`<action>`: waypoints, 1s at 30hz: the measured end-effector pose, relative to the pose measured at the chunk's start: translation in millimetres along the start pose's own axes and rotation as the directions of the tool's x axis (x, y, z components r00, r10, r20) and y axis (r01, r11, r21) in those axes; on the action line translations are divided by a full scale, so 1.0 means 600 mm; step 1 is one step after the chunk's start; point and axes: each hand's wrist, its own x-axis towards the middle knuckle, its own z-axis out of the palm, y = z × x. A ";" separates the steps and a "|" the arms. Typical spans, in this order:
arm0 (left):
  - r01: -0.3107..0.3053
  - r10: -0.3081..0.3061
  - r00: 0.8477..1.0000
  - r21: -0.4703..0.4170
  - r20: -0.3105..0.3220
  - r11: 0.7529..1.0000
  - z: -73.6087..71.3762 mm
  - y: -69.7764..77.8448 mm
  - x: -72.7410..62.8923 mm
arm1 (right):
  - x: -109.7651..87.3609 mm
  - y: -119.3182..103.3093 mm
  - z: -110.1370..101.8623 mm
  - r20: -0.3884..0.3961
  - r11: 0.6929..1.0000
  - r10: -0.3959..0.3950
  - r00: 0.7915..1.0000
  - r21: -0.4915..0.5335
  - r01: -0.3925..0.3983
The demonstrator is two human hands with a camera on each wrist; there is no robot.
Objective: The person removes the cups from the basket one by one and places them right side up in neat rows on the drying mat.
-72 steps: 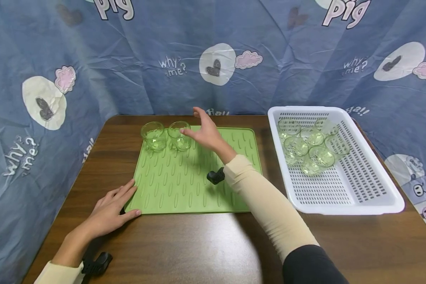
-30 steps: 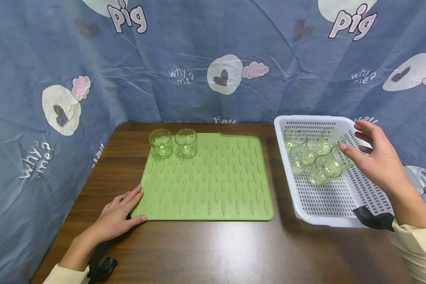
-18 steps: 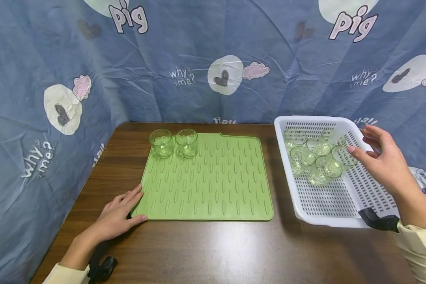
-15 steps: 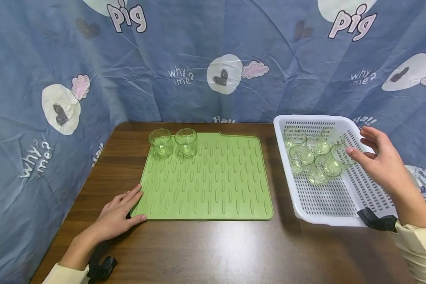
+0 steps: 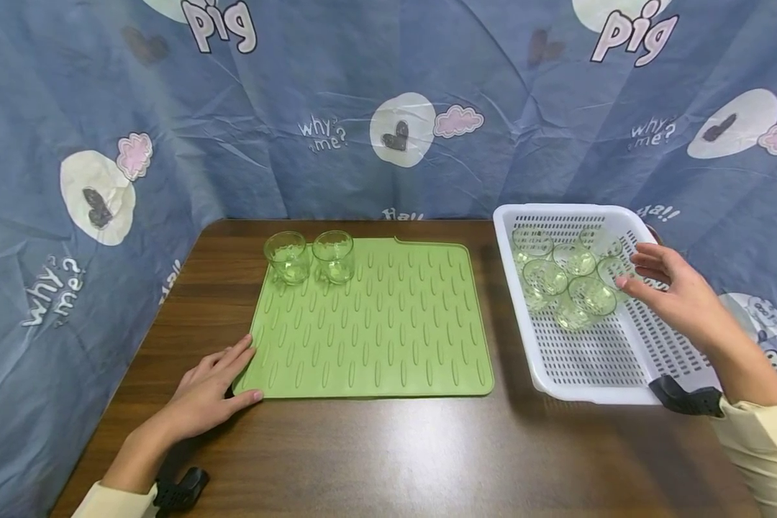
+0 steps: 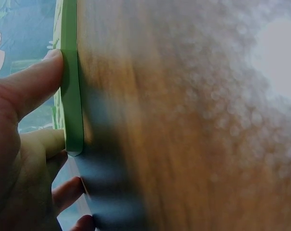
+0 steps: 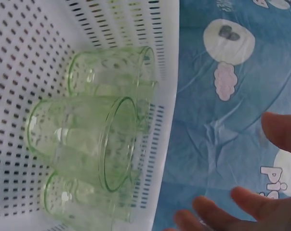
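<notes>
Green-tinted drinking glasses appear in two places. On the green drying mat (image 5: 375,324), a left glass (image 5: 288,259) and a right glass (image 5: 334,257) stand side by side at the far left corner. Several more are grouped in the white basket, including a front glass (image 5: 589,296). My right hand (image 5: 686,302) hovers over the basket's right side, thumb and fingers apart, holding nothing. Its thumb tip is close to the rightmost glass (image 5: 610,270), partly covering it. My left hand (image 5: 201,396) rests at the mat's near left corner, fingers extended, thumb (image 6: 39,77) touching the edge.
The white perforated basket (image 5: 524,345) stands right of the mat on a dark wooden table (image 5: 388,453). A blue printed cloth (image 5: 285,86) hangs behind and along both sides. Each wrist carries a black mount, such as the right black mount (image 5: 683,397).
My right hand has left the right glass on the mat and moved right, over the basket. It has barely shifted in the last half second. My left hand has stayed at the mat corner.
</notes>
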 end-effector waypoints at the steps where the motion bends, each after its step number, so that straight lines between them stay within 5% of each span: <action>1: -0.001 0.001 1.000 0.003 -0.002 1.000 0.000 -0.001 0.000 | -0.001 0.001 -0.001 0.025 1.000 -0.003 1.000 -0.008 0.003; 6: -0.005 0.005 1.000 0.011 -0.005 1.000 0.002 -0.005 0.000 | -0.010 0.004 0.000 0.141 0.999 0.004 0.990 -0.054 0.003; 15: -0.012 0.012 1.000 0.008 -0.001 1.000 0.005 -0.005 0.003 | -0.028 0.016 0.016 0.184 1.000 0.019 0.983 -0.014 -0.016; 30: -0.009 0.009 1.000 0.007 -0.002 1.000 0.004 -0.003 0.002 | -0.007 0.040 0.078 0.064 0.997 0.067 0.996 -0.052 -0.063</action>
